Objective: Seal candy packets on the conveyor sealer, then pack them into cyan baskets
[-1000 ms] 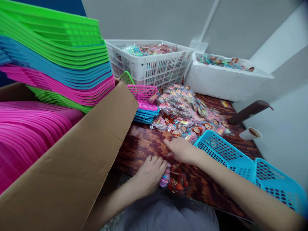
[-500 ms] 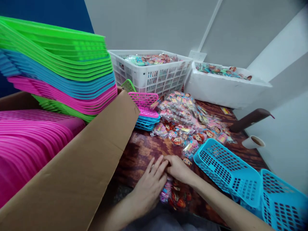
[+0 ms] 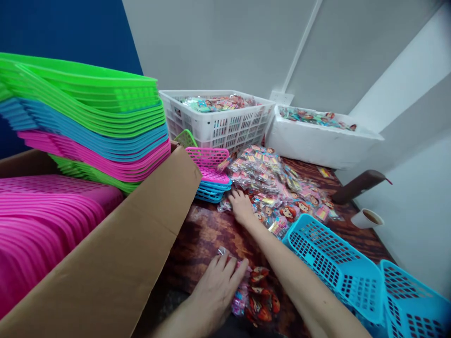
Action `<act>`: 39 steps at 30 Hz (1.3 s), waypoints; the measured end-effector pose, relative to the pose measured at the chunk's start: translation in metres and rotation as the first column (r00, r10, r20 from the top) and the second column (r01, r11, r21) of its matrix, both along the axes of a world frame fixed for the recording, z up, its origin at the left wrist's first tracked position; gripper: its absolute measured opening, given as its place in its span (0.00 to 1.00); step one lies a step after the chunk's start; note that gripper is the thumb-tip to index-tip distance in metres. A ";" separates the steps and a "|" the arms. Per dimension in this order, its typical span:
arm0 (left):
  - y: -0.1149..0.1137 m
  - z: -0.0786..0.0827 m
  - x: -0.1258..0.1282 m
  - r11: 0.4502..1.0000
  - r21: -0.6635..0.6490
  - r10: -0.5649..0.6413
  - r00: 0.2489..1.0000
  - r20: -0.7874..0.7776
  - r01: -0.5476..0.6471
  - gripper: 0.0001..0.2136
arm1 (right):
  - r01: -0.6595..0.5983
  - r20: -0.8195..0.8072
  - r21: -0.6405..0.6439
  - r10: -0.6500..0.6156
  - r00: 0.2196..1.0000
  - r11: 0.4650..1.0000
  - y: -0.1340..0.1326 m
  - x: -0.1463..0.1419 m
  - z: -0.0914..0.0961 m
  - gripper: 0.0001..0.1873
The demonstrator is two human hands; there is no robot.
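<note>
Near the table's front edge, my left hand [image 3: 219,281] curls over a small row of clear plastic packets [image 3: 240,298] with pink and purple contents. Bits of clear wrapper poke out past its fingertips. Beside that row lie several packets with red-haired cartoon doll faces [image 3: 261,298]. My right hand [image 3: 242,206] reaches out to the left edge of a big heap of similar packets [image 3: 260,169]. Its fingers are apart and touch packets there, just right of a short stack of blue baskets [image 3: 213,191] topped by a pink basket [image 3: 211,176].
At left, a cardboard box [image 3: 141,225] holds tall stacks of green, blue and pink baskets [image 3: 105,122]. A white crate [image 3: 225,126] and a foam box [image 3: 313,141], both with packets, stand behind. Blue baskets [image 3: 334,263], a cup [image 3: 366,218] and a dark brown cylindrical object [image 3: 359,187] are at right.
My right hand has left my left hand and moved forward to the heap. My left hand has shifted slightly down over the row of packets. The head view has tilted up.
</note>
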State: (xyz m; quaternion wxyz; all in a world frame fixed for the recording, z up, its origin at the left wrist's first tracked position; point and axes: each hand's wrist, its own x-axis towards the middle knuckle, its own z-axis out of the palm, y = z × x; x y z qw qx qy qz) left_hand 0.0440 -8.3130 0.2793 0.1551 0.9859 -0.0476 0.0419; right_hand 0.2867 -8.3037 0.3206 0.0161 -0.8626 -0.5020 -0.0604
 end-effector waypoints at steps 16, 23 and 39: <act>-0.003 0.019 0.002 0.992 0.125 -0.029 1.000 -0.004 0.029 0.26 | 0.021 -0.220 -0.045 -0.031 0.975 0.999 -0.100 -0.058 -0.010 0.21; -0.004 0.025 0.004 0.990 0.137 -0.027 0.999 -0.023 0.030 0.27 | -0.003 -0.282 -0.139 -0.037 0.959 0.990 -0.081 -0.049 -0.009 0.12; 0.008 0.021 0.003 0.989 0.096 -0.119 0.992 0.031 0.116 0.27 | -0.025 -0.500 -0.201 -0.080 0.862 0.979 -0.094 -0.042 0.018 0.18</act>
